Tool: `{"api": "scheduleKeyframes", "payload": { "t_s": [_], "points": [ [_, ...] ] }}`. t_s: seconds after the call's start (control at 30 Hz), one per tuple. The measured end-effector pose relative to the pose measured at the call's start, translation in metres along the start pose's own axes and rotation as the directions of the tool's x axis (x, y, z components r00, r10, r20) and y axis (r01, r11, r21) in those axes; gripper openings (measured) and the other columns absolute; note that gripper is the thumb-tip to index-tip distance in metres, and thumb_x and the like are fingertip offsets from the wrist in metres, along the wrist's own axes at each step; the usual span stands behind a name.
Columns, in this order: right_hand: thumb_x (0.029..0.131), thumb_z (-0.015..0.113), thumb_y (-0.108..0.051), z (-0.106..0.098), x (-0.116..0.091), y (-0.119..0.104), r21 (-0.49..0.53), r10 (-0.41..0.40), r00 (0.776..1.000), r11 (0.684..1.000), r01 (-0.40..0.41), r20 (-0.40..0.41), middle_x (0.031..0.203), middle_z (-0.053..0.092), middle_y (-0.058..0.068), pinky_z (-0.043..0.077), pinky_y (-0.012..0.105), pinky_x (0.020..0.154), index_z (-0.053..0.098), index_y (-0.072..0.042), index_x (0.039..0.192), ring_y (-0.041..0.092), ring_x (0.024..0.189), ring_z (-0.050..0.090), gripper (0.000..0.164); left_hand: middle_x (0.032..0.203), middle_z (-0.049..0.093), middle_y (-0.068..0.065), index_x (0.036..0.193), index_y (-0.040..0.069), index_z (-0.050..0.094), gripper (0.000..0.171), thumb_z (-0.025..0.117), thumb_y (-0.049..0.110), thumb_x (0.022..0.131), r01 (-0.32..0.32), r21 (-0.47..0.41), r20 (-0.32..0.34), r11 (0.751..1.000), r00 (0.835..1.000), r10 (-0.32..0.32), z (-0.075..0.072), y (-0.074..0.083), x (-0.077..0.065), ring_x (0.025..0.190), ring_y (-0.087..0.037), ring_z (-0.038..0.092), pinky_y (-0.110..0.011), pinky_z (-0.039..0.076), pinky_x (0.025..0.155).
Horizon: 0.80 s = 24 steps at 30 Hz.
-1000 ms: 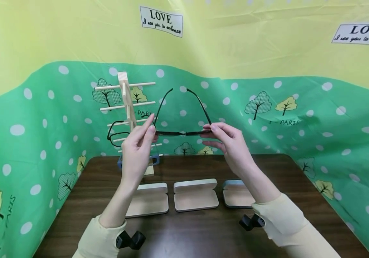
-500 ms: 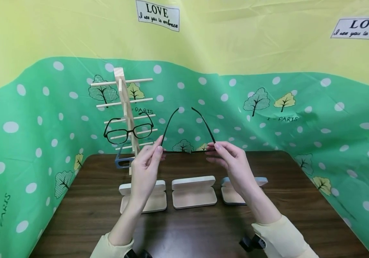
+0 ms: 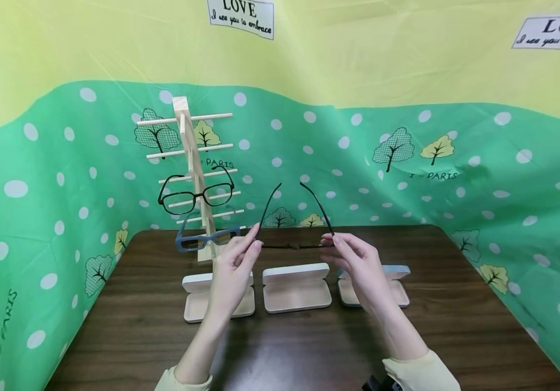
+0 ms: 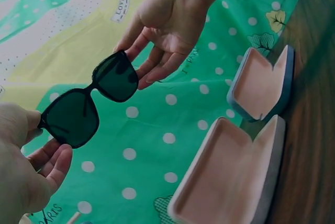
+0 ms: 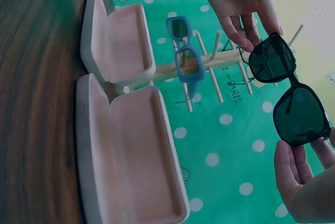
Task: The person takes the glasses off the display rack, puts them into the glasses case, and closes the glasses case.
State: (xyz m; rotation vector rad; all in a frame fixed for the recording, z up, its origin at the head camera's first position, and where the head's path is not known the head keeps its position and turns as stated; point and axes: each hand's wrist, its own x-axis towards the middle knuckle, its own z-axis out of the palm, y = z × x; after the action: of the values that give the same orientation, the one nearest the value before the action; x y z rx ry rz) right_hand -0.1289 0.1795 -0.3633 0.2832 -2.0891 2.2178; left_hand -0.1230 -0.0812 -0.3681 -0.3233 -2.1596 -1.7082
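Black sunglasses [image 4: 73, 116] with dark lenses hang in the air between both hands, their temples unfolded and pointing away in the head view. My left hand [image 3: 231, 271] pinches the frame's left end near the hinge. At the other end my right hand [image 3: 360, 269] pinches the frame by its right hinge. The right wrist view shows the sunglasses [image 5: 299, 114] from the lens side, with fingers at both ends. Below them on the table stand three open glasses cases: a white case [image 3: 296, 290] in the middle, another white case [image 3: 196, 304] partly behind my left wrist, and a blue-edged case [image 3: 399, 290].
A wooden glasses rack [image 3: 187, 136] with several pegs stands at the back left. It bears black-framed glasses [image 3: 177, 202] and, lower down, blue-framed glasses [image 3: 194, 243]. A patterned cloth [image 3: 455, 136] hangs behind the dark wooden table [image 3: 299, 347].
Both hands have come down with the sunglasses and shifted slightly right, from in front of the rack to just above the cases. The grip at both ends stays the same.
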Motion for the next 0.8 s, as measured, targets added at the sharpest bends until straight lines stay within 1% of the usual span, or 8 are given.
{"api": "scheduleKeyframes", "payload": {
  "t_s": [0.1,0.2,0.37,0.43,0.6,0.77,0.8],
  "points": [
    [0.107,0.057,-0.029,-0.004,-0.004,0.006,-0.015,0.005,1.0,1.0,-0.005,-0.018,0.116,0.071,0.0,0.06,0.031,0.094,0.06,0.012,0.128,0.018,0.11,0.072,0.046,0.107,0.072,0.0,0.14,0.033,0.063,0.037,0.063,0.031,0.103,0.019,0.006,0.006,1.0,1.0,-0.02,0.005,-0.005,-0.004,0.072,-0.008,0.051,-0.021,0.039,0.061],
    [0.107,0.057,-0.027,-0.008,-0.008,0.011,-0.035,0.008,1.0,0.999,-0.009,-0.025,0.115,0.073,-0.002,0.06,0.031,0.093,0.059,0.014,0.128,0.02,0.11,0.073,0.046,0.105,0.073,-0.002,0.14,0.031,0.065,0.037,0.065,0.03,0.102,0.052,-0.001,0.014,0.999,0.999,-0.052,0.01,-0.008,-0.009,0.074,-0.007,0.052,-0.02,0.04,0.062],
    [0.107,0.058,-0.026,-0.013,-0.015,0.018,-0.087,0.025,1.0,0.996,-0.026,-0.017,0.115,0.074,-0.006,0.06,0.032,0.094,0.061,0.011,0.128,0.015,0.108,0.073,0.042,0.105,0.072,-0.002,0.14,0.031,0.065,0.038,0.066,0.03,0.102,0.105,-0.006,0.025,0.994,0.994,-0.105,0.012,-0.011,-0.017,0.072,-0.006,0.054,-0.02,0.04,0.063],
    [0.106,0.058,-0.026,-0.014,-0.017,0.02,-0.109,0.033,0.999,0.993,-0.034,-0.011,0.115,0.074,-0.007,0.06,0.031,0.094,0.063,0.008,0.127,0.013,0.108,0.074,0.04,0.104,0.072,-0.001,0.14,0.031,0.064,0.039,0.066,0.03,0.102,0.115,-0.006,0.028,0.993,0.993,-0.115,0.013,-0.012,-0.019,0.072,-0.006,0.055,-0.02,0.042,0.064],
    [0.107,0.057,-0.026,-0.016,-0.022,0.026,-0.126,0.06,0.998,0.99,-0.059,0.004,0.116,0.074,-0.008,0.06,0.029,0.094,0.062,0.009,0.127,0.014,0.105,0.075,0.041,0.103,0.071,0.002,0.139,0.031,0.065,0.038,0.067,0.029,0.101,0.138,-0.016,0.026,0.99,0.99,-0.137,0.014,-0.017,-0.026,0.075,-0.007,0.057,-0.019,0.046,0.07],
    [0.107,0.057,-0.025,-0.017,-0.026,0.032,-0.131,0.067,0.998,0.989,-0.067,0.0,0.119,0.073,-0.007,0.06,0.031,0.094,0.061,0.009,0.131,0.016,0.103,0.076,0.042,0.101,0.07,0.001,0.137,0.03,0.067,0.037,0.068,0.025,0.101,0.162,-0.036,0.01,0.986,0.987,-0.161,0.016,-0.019,-0.032,0.079,-0.006,0.058,-0.019,0.048,0.072],
    [0.107,0.057,-0.025,-0.017,-0.026,0.032,-0.134,0.068,0.998,0.989,-0.068,-0.002,0.12,0.073,-0.008,0.06,0.031,0.093,0.061,0.008,0.131,0.017,0.102,0.076,0.042,0.102,0.07,0.002,0.137,0.031,0.067,0.037,0.068,0.025,0.101,0.166,-0.034,0.007,0.986,0.986,-0.166,0.016,-0.019,-0.032,0.08,-0.005,0.059,-0.019,0.048,0.073]
  ]
}}
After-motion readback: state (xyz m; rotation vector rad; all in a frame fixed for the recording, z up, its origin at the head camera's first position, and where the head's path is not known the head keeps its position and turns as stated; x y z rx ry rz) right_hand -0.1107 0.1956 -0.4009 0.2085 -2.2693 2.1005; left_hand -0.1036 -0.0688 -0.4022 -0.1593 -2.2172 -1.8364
